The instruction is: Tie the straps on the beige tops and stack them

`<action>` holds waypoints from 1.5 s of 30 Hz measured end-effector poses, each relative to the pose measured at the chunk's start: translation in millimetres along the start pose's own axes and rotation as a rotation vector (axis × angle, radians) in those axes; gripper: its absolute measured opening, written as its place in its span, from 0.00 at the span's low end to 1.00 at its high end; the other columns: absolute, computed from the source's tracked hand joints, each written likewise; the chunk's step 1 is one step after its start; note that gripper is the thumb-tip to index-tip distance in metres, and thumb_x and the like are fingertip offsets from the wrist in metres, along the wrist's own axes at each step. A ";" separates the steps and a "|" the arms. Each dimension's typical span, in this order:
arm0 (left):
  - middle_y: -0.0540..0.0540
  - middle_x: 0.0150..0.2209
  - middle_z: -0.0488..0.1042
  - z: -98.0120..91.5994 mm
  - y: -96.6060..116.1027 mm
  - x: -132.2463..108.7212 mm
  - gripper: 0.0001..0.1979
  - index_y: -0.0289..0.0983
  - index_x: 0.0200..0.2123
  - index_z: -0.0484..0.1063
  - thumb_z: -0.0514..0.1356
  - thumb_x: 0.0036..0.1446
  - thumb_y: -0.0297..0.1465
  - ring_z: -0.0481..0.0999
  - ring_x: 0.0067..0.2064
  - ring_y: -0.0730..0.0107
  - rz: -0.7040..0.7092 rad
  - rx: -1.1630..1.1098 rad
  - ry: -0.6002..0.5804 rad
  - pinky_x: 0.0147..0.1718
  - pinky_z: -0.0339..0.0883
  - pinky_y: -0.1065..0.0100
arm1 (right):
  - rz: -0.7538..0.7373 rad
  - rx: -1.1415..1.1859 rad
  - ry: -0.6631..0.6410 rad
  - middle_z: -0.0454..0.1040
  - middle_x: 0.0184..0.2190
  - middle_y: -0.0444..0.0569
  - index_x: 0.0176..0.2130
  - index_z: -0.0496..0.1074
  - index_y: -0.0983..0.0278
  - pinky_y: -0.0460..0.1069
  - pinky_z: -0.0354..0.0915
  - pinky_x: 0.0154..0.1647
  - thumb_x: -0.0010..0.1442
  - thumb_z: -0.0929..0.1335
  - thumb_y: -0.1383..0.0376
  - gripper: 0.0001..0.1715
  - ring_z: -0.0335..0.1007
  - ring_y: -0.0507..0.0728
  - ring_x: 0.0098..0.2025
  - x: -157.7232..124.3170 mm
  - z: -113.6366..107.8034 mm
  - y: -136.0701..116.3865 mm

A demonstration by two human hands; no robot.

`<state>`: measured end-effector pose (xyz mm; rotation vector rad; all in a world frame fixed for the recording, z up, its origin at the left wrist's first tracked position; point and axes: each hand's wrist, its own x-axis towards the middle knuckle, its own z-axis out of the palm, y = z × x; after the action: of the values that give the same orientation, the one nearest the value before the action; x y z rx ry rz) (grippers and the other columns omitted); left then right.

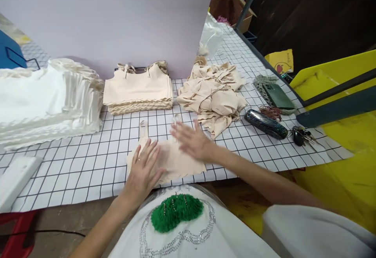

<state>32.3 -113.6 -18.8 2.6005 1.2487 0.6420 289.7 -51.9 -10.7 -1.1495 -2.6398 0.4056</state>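
Note:
A beige strapped top (176,164) lies flat near the table's front edge, its two straps pointing away from me. My left hand (143,164) rests on its left side, fingers spread. Over its upper right part is my right hand (192,140), fingers outstretched and a little blurred; whether it touches the fabric I cannot tell. Behind them sits a neat stack of beige tops (138,89). To its right is a loose, crumpled heap of beige garments (217,93).
A tall pile of white garments (49,101) stands at the left, near a white box-like object (19,179). Along the right lie a glasses case (266,124), a phone (279,95) and keys (302,136). A pale panel (117,19) rises behind the stacks.

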 end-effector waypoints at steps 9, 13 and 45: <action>0.42 0.75 0.47 -0.2 -33.0 -46.9 0.41 0.46 0.75 0.40 0.52 0.66 0.53 0.48 0.74 0.46 0.027 0.245 -0.124 0.70 0.45 0.44 | 0.223 -0.081 -0.043 0.45 0.74 0.62 0.74 0.45 0.62 0.76 0.41 0.70 0.68 0.62 0.44 0.47 0.40 0.70 0.76 -81.9 30.6 -27.0; 0.43 0.75 0.47 -6.3 -60.9 -49.0 0.36 0.48 0.75 0.39 0.49 0.70 0.47 0.45 0.75 0.47 -0.026 0.204 0.001 0.71 0.36 0.41 | 0.329 -0.026 0.196 0.67 0.64 0.64 0.64 0.67 0.64 0.70 0.57 0.64 0.73 0.57 0.53 0.29 0.61 0.68 0.67 -91.7 -0.4 3.4; 0.45 0.29 0.80 -103.7 14.4 166.1 0.22 0.34 0.31 0.80 0.77 0.39 0.45 0.78 0.31 0.63 -0.361 -1.172 0.106 0.27 0.69 0.68 | 0.127 1.424 0.484 0.75 0.29 0.42 0.32 0.74 0.64 0.44 0.67 0.32 0.45 0.82 0.60 0.20 0.69 0.49 0.30 59.8 -229.9 -19.0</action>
<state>86.7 4.5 128.2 1.3647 0.8852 1.0208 310.5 16.3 216.7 -0.6999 -1.2390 1.4432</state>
